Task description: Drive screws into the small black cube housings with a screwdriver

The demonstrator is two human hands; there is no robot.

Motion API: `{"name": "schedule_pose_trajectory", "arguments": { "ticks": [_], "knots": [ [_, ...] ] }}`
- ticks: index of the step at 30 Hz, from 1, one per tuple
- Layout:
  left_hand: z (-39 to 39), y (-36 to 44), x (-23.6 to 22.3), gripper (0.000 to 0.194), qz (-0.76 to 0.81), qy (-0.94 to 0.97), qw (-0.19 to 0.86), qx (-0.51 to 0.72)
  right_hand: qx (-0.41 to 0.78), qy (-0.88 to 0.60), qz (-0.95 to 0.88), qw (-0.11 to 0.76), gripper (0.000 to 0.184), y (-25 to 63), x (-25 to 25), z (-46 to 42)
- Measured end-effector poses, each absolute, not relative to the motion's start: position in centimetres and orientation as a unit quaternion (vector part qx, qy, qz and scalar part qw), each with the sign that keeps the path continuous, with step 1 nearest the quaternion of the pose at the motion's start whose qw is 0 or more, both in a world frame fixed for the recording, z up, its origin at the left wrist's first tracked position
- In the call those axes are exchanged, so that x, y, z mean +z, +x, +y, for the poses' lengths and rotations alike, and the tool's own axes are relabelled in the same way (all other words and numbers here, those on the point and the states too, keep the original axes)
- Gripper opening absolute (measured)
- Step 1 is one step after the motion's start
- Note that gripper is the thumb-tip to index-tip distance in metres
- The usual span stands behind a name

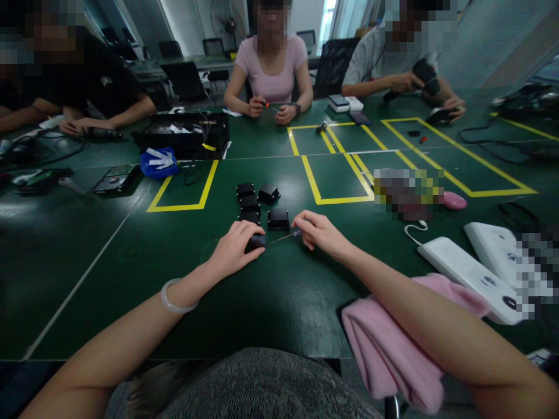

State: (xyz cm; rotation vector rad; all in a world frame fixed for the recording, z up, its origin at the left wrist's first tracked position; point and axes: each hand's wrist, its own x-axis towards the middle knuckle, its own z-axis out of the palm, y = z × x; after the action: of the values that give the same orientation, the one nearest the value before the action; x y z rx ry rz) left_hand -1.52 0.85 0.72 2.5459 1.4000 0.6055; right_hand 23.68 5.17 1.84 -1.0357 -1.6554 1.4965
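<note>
Head view: left hand (236, 249) grips a small black plastic box (255, 242); right hand (320, 231) pinches a thin metal screwdriver (285, 237).
Five more black boxes (250, 203) sit just beyond; folded pink cloth (384, 343) lies under the right forearm.

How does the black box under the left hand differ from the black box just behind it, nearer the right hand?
The held box is gripped by the left hand; the free box sits untouched. The right hand's thin tool meets the held box, not the free box. Both are small and black.

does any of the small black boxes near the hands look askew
One does: the small black box at the far right of the cluster sits turned at an angle, while the three beside it line up in a neat column.
</note>
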Motion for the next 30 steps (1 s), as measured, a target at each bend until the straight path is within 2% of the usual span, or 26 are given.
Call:
{"name": "schedule_pose_trajectory", "arguments": {
  "ticks": [9,25,30],
  "knots": [
    [0.89,-1.53,0.78,0.027,0.467,0.856,0.083,0.206,0.553,-0.385,-0.649,0.352,0.015,23.69,1.76,5.28],
    [0.84,-1.51,0.73,0.028,0.47,0.855,0.081,0.202,0.581,-0.386,-0.622,0.357,0.021,23.51,1.84,5.13],
    [0.92,-1.58,0.7,0.029,0.463,0.859,0.078,0.203,0.551,-0.385,-0.646,0.363,0.015,23.63,1.78,5.18]
  ]
}}
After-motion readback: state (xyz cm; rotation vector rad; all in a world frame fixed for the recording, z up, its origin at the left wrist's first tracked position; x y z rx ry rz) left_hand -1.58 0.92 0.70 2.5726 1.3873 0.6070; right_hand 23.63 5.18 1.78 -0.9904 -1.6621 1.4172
